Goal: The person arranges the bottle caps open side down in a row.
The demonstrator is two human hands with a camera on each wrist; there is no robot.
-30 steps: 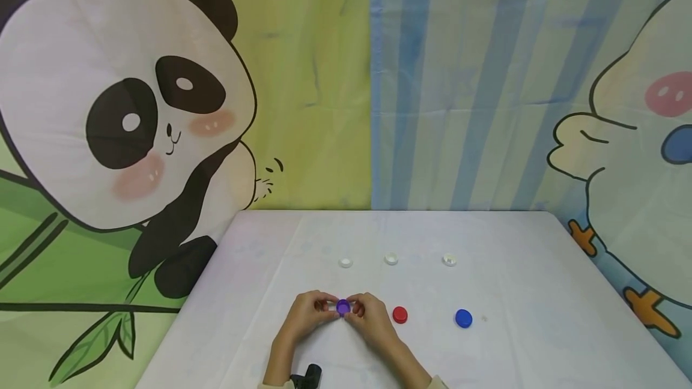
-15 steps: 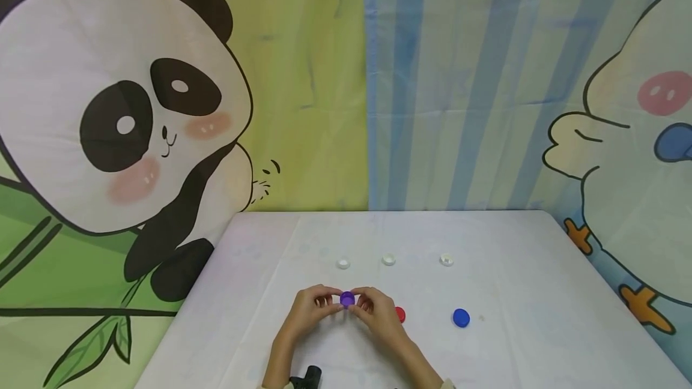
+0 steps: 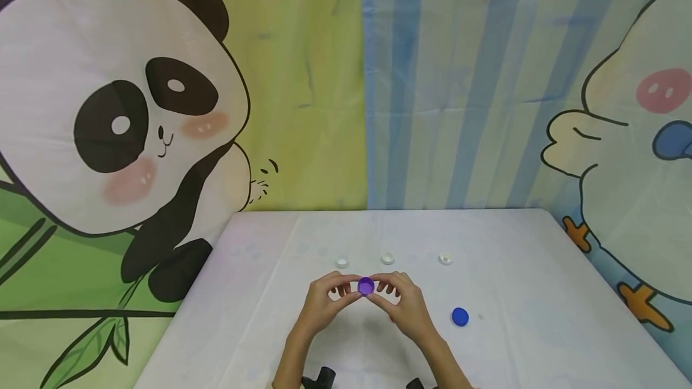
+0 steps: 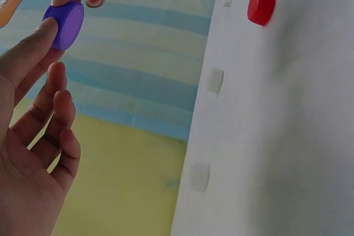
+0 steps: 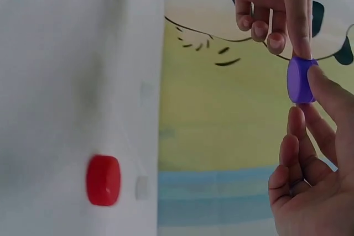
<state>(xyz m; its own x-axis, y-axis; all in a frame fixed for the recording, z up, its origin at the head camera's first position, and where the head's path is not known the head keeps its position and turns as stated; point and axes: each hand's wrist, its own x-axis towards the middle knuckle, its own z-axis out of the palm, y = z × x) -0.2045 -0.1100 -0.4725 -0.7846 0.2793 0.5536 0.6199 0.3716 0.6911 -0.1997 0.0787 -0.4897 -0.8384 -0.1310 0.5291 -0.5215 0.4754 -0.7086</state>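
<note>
A purple bottle cap (image 3: 366,286) is held up above the white table between both hands, its hollow side facing the head camera. My left hand (image 3: 323,305) pinches its left edge with thumb and index finger. On the opposite edge my right hand (image 3: 406,308) pinches it the same way. Ridges show on the cap's side in the left wrist view, where the purple cap (image 4: 67,25) appears tilted. The other fingers of both hands curl loosely below. Behind the right hand, the red cap (image 5: 103,180) is mostly hidden in the head view.
A blue cap (image 3: 460,317) lies on the table (image 3: 519,347) right of the hands. Along the back stand a left white cap (image 3: 342,263), a middle white cap (image 3: 387,259) and a right white cap (image 3: 446,259). A cartoon curtain (image 3: 303,107) hangs behind.
Both hands have raised the purple cap off the table area and moved it slightly right and away. The right hand now covers most of the red cap in the head view.
</note>
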